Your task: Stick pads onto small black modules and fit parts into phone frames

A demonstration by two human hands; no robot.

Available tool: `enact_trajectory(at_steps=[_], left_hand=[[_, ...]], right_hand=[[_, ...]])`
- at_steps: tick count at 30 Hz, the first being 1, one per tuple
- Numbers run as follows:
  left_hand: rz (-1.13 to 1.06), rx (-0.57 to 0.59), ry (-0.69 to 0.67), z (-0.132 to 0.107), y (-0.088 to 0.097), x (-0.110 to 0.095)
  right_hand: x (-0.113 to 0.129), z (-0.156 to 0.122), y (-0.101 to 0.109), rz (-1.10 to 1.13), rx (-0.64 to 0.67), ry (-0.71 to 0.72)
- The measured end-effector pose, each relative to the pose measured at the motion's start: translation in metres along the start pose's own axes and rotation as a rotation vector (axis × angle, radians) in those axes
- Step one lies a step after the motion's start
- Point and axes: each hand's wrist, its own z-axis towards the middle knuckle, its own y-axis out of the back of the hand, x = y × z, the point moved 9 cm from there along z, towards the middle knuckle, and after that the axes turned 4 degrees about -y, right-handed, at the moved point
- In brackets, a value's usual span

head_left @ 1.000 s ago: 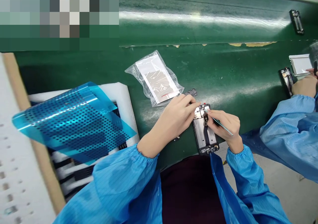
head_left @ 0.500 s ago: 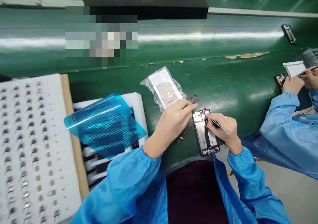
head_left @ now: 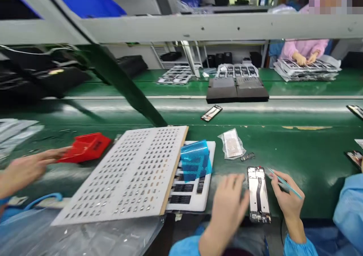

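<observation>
A phone body (head_left: 254, 201) with its inside exposed lies at the near edge of the bench, a black flex cable running down its middle. My left hand (head_left: 227, 208) is just left of it, slightly blurred, fingers stretched out and thumb apart, with nothing visible in it. To the right of the phone, my right hand (head_left: 290, 201) grips teal tweezers (head_left: 287, 183), their tip close to the phone's upper right corner and apart from it. Behind the phone lie a small dark phone part (head_left: 247, 157) and a clear bag (head_left: 231, 144) holding a white-edged sheet.
On the left, a white foam board (head_left: 133, 172) with rows of small parts overlaps a white tray (head_left: 206, 201) topped by blue perforated film (head_left: 196, 160). A co-worker's hand (head_left: 27, 171) touches a red bin (head_left: 87, 147). Another phone (head_left: 211, 113) lies farther back.
The view has swung up and left, showing more of the bench. My left hand has moved from above the phone to its left side; the tweezers have lifted off the phone's upper part.
</observation>
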Motion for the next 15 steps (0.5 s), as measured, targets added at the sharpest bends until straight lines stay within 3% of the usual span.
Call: enact_trajectory(at_steps=[4, 7, 11, 15], left_hand=[[-0.017, 0.221, 0.176, -0.013, -0.068, -0.048], [0.082, 0.262, 0.218, -0.002, -0.088, -0.062], [0.104, 0.250, 0.223, 0.011, -0.083, -0.063], [-0.143, 0.260, 0.265, 0.012, -0.048, -0.052]], right_hand=[[-0.028, -0.012, 0.007, -0.030, -0.019, -0.168], [-0.037, -0.015, 0.013, -0.007, -0.048, -0.227], [-0.045, -0.015, 0.017, 0.032, -0.120, -0.321], [-0.049, -0.019, 0.027, 0.067, -0.265, -0.406]])
